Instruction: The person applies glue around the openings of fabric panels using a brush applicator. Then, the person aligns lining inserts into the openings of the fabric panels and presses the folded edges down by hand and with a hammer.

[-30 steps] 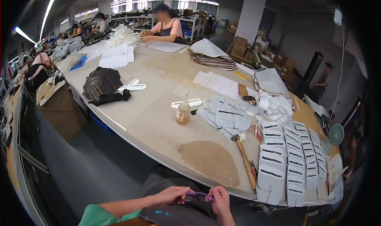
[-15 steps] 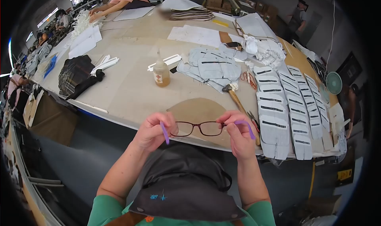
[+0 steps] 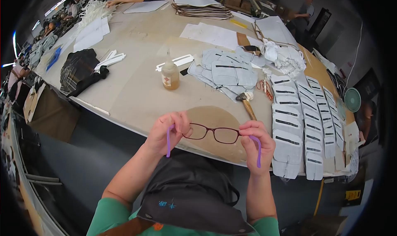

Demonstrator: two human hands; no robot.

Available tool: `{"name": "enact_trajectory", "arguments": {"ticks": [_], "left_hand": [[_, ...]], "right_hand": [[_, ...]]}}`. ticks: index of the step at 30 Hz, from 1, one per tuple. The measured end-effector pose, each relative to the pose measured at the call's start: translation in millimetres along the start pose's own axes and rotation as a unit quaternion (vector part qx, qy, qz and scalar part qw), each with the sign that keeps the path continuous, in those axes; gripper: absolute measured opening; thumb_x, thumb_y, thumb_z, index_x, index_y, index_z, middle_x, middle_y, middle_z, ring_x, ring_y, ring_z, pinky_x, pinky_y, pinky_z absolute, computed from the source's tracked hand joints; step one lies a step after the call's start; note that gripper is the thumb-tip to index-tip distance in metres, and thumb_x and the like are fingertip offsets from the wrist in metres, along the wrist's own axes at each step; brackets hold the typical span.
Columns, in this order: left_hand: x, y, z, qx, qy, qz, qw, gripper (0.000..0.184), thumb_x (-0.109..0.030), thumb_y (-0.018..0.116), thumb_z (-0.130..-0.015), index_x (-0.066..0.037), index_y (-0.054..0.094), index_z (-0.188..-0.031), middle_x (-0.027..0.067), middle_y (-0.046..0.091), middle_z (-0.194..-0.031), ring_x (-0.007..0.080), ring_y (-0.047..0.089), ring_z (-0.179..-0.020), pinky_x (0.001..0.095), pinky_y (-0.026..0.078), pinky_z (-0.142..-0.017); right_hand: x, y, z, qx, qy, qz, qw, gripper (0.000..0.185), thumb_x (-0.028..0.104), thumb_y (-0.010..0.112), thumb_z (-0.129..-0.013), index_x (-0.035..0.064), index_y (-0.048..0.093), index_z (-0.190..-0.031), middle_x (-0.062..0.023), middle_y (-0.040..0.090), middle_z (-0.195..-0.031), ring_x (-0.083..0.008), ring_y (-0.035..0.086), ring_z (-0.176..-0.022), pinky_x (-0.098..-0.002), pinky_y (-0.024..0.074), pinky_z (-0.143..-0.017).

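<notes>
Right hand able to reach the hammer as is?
Likely yes: the hammer lies just beyond the right hand, nothing visibly between. But that hand is holding the glasses, so would likely need freeing first.

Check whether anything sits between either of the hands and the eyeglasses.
Nothing visible does: the left hand and right hand each grip one side of the eyeglasses directly. The brown rounded patch on the table shows behind the eyeglasses, not between them and the fingers.
</notes>
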State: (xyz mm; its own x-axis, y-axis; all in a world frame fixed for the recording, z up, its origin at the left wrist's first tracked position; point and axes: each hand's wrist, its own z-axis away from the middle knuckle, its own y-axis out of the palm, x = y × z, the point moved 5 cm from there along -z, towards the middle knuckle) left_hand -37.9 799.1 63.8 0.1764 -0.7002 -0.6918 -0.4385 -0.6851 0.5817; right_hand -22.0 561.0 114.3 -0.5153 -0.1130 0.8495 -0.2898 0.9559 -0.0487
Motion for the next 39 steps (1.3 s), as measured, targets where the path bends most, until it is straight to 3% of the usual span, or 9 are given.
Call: {"name": "enact_trajectory", "arguments": {"ticks": [5, 10, 14, 17, 19, 27, 31, 33, 39], "left_hand": [[14, -13, 10, -0.053, -0.006, 0.045, 0.998, 0.035, -0.04, 0.054, -0.104, -0.011, 0.055, -0.084, -0.0007, 0.045, -0.081, 0.0107, 0.037, -0.066, 0.0292, 0.033, -0.065], [36, -24, 24, -0.109, -0.084, 0.132, 0.982, 0.028, -0.037, 0.05, -0.107, -0.012, 0.056, -0.094, -0.0018, 0.046, -0.081, 0.0095, 0.04, -0.063, 0.0272, 0.039, -0.067], [45, -25, 30, -0.191, -0.126, 0.156, 0.961, 0.025, -0.033, 0.047, -0.108, -0.012, 0.059, -0.104, -0.0007, 0.057, -0.085, 0.0089, 0.044, -0.056, 0.027, 0.038, -0.059], [47, -22, 26, -0.185, -0.145, 0.184, 0.954, 0.026, -0.032, 0.047, -0.109, -0.011, 0.063, -0.105, 0.0016, 0.066, -0.09, 0.0093, 0.043, -0.053, 0.0274, 0.036, -0.054], [48, -19, 24, -0.178, -0.153, 0.204, 0.95, 0.027, -0.032, 0.047, -0.109, -0.011, 0.064, -0.106, 0.0023, 0.069, -0.093, 0.0095, 0.042, -0.052, 0.0274, 0.035, -0.055], [61, -13, 33, -0.297, -0.181, 0.318, 0.882, 0.026, -0.033, 0.047, -0.109, -0.012, 0.061, -0.107, -0.0022, 0.064, -0.09, 0.0084, 0.037, -0.056, 0.0262, 0.033, -0.058], [58, -10, 33, -0.3, -0.166, 0.329, 0.88, 0.025, -0.034, 0.049, -0.108, -0.013, 0.062, -0.107, -0.0029, 0.062, -0.089, 0.0091, 0.038, -0.059, 0.027, 0.034, -0.06], [57, -6, 32, -0.29, -0.161, 0.343, 0.879, 0.023, -0.033, 0.057, -0.105, -0.012, 0.064, -0.099, 0.0, 0.069, -0.09, 0.0093, 0.043, -0.059, 0.0258, 0.036, -0.059], [53, -4, 32, -0.286, -0.156, 0.339, 0.883, 0.023, -0.033, 0.058, -0.104, -0.011, 0.064, -0.098, 0.001, 0.069, -0.091, 0.0091, 0.044, -0.059, 0.0255, 0.036, -0.06]], "right_hand": [[-24, 3, 4, -0.013, 0.049, 0.025, 0.998, 0.013, 0.0, 0.074, -0.087, -0.0002, 0.071, -0.1, -0.0108, 0.065, -0.107, -0.0162, 0.059, -0.095, -0.0293, 0.0466, -0.086], [-55, 4, 10, -0.068, 0.188, -0.086, 0.976, 0.013, 0.011, 0.069, -0.097, -0.0007, 0.07, -0.102, -0.0016, 0.064, -0.088, -0.0075, 0.055, -0.077, -0.0215, 0.0434, -0.07], [-67, 1, 10, -0.091, 0.249, -0.082, 0.961, 0.018, 0.017, 0.067, -0.1, 0.0, 0.068, -0.105, 0.0016, 0.061, -0.081, -0.0048, 0.053, -0.069, -0.02, 0.0421, -0.062], [-83, -2, 14, -0.096, 0.285, -0.193, 0.934, 0.022, 0.019, 0.065, -0.101, 0.0006, 0.065, -0.112, 0.0012, 0.059, -0.077, -0.0043, 0.054, -0.065, -0.0213, 0.043, -0.057], [-92, 1, 17, -0.078, 0.352, -0.33, 0.872, 0.025, 0.02, 0.063, -0.102, 0.0014, 0.06, -0.118, -0.0004, 0.059, -0.076, -0.0061, 0.054, -0.059, -0.0235, 0.0445, -0.054], [-104, 10, 29, -0.132, 0.416, -0.442, 0.784, 0.025, 0.02, 0.061, -0.102, 0.0021, 0.06, -0.12, -0.001, 0.061, -0.076, -0.007, 0.05, -0.053, -0.0253, 0.0452, -0.054], [-109, 14, 35, -0.153, 0.454, -0.502, 0.72, 0.029, 0.019, 0.063, -0.101, 0.0018, 0.062, -0.124, -0.0002, 0.065, -0.078, -0.0039, 0.046, -0.051, -0.0238, 0.0439, -0.055], [-113, 14, 37, -0.152, 0.461, -0.514, 0.707, 0.029, 0.019, 0.063, -0.101, 0.002, 0.063, -0.125, -0.0001, 0.066, -0.078, -0.0028, 0.046, -0.051, -0.0233, 0.0437, -0.055], [-112, 15, 38, -0.16, 0.469, -0.532, 0.687, 0.032, 0.019, 0.064, -0.1, 0.0023, 0.063, -0.127, 0.0001, 0.068, -0.078, -0.0018, 0.049, -0.051, -0.0229, 0.0436, -0.056]]}}
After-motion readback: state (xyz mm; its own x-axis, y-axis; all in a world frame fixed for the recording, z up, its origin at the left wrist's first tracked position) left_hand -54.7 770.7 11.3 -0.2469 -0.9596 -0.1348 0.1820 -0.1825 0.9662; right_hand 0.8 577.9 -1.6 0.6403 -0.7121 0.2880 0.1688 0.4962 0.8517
